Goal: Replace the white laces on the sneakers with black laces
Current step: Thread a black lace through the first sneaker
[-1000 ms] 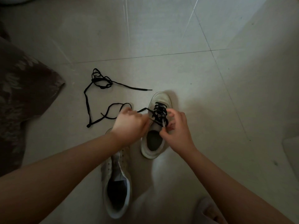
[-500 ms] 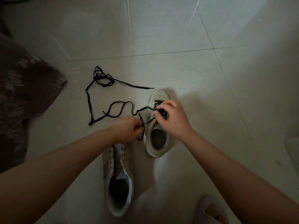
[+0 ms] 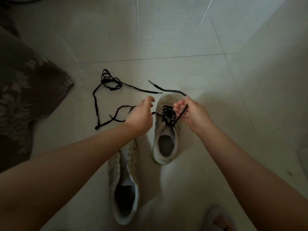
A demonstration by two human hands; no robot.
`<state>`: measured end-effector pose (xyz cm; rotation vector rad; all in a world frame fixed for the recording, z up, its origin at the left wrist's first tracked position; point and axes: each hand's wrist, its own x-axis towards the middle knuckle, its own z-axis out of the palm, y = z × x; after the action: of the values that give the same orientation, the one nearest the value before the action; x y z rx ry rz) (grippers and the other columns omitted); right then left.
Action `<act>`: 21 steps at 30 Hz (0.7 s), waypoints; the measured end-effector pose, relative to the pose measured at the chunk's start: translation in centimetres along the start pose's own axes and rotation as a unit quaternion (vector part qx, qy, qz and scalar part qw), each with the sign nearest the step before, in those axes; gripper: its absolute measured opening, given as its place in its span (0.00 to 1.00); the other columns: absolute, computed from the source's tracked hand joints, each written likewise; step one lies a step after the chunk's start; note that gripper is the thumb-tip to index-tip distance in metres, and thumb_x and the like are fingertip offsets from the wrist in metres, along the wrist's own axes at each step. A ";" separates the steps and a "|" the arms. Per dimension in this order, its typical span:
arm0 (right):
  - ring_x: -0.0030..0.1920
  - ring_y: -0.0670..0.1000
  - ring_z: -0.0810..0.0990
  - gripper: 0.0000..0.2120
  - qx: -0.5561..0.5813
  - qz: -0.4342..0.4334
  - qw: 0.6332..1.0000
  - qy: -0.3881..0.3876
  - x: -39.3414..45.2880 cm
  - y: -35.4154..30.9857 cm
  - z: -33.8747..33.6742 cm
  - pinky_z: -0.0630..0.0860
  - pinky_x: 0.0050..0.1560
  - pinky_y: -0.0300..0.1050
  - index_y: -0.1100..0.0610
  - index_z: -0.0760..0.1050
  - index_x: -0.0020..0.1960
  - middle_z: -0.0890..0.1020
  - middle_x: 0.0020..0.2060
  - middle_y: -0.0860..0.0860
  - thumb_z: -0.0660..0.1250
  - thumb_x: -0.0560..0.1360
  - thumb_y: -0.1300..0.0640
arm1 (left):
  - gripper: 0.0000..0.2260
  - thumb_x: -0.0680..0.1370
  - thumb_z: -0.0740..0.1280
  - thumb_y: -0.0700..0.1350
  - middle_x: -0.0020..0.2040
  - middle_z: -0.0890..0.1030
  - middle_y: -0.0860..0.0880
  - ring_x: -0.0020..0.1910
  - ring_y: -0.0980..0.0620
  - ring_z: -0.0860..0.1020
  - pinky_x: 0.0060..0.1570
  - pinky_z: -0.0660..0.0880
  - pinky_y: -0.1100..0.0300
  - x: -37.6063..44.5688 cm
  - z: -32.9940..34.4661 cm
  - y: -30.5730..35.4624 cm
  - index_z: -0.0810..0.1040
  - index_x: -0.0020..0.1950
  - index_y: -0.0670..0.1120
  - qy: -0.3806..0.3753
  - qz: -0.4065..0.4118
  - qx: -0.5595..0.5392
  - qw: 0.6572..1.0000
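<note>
Since half a second ago the right hand (image 3: 194, 114) has lifted off the laced eyelets and drawn away to the right, pulling one end of the black lace (image 3: 169, 115) up and out so that its free tail now arcs above the toe of the far sneaker (image 3: 166, 129), and the left hand (image 3: 140, 116) has moved up and forward from beside the shoe's collar. The right hand's fingers are curled around that taut strand, which runs from the upper eyelets diagonally up through the grip. The left hand's fingers are loosely curled, and the other end of the same lace leaves the left side of the shoe and disappears beneath the palm; whether it is actually pinched there cannot be told. The far sneaker sits on the tiled floor (image 3: 183, 39) with its toe pointing away, black lace crossed through its upper eyelets. The near sneaker (image 3: 124, 182) lies just beside it, closer to the person and under the left forearm, with bare eyelets. A second black lace (image 3: 106, 84) sprawls loose on the floor to the left, tangled at its far end. A dark patterned cushion (image 3: 25, 90) sits at the left edge.
</note>
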<state>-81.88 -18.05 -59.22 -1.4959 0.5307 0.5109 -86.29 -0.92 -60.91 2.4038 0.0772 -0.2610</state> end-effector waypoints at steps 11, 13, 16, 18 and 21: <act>0.38 0.44 0.74 0.03 -0.310 -0.289 0.903 0.071 -1.7 2.2 0.0 0.68 0.40 0.29 0.55 0.77 0.47 0.76 0.41 0.49 0.68 0.75 0.57 | 0.08 0.78 0.61 0.43 0.48 0.73 0.46 0.44 0.46 0.75 0.43 0.73 0.56 0.5 0.7 0.2 0.76 0.53 0.41 -0.002 0.009 0.014 1.000; 0.37 0.44 0.72 0.07 -0.353 -0.319 0.879 -0.025 -2.5 1.9 0.9 0.69 0.41 0.32 0.56 0.77 0.51 0.72 0.43 0.48 0.69 0.73 0.59 | 0.06 0.77 0.63 0.41 0.43 0.74 0.47 0.39 0.50 0.74 0.39 0.68 0.61 0.8 -0.5 1.2 0.79 0.48 0.41 0.033 0.039 -0.050 0.997; 0.36 0.48 0.71 0.04 -0.427 -0.265 0.862 -0.069 -2.5 1.1 1.8 0.68 0.38 0.43 0.58 0.75 0.44 0.72 0.39 0.50 0.68 0.75 0.57 | 0.06 0.77 0.62 0.42 0.36 0.76 0.52 0.35 0.54 0.73 0.37 0.68 0.60 1.0 -2.4 2.8 0.78 0.45 0.44 0.024 0.085 -0.099 0.991; 0.29 0.44 0.70 0.07 -0.308 -0.211 0.922 -0.106 -2.9 -0.1 1.8 0.67 0.32 0.38 0.57 0.73 0.40 0.74 0.32 0.49 0.66 0.77 0.58 | 0.06 0.79 0.61 0.42 0.35 0.75 0.52 0.34 0.53 0.72 0.36 0.67 0.59 1.1 -3.1 2.6 0.77 0.47 0.43 0.013 0.093 -0.075 0.993; 0.27 0.44 0.68 0.07 -0.107 -0.145 0.977 -0.117 -2.6 -2.0 1.0 0.63 0.26 0.33 0.57 0.77 0.43 0.80 0.34 0.47 0.63 0.78 0.59 | 0.10 0.81 0.58 0.46 0.35 0.73 0.52 0.34 0.52 0.71 0.35 0.64 0.59 1.0 -3.0 0.6 0.76 0.48 0.43 0.008 0.049 -0.007 0.999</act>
<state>-82.62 -17.05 -56.01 -1.6566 0.0697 0.5170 -84.72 0.58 -58.54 2.3871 -0.0311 -0.1956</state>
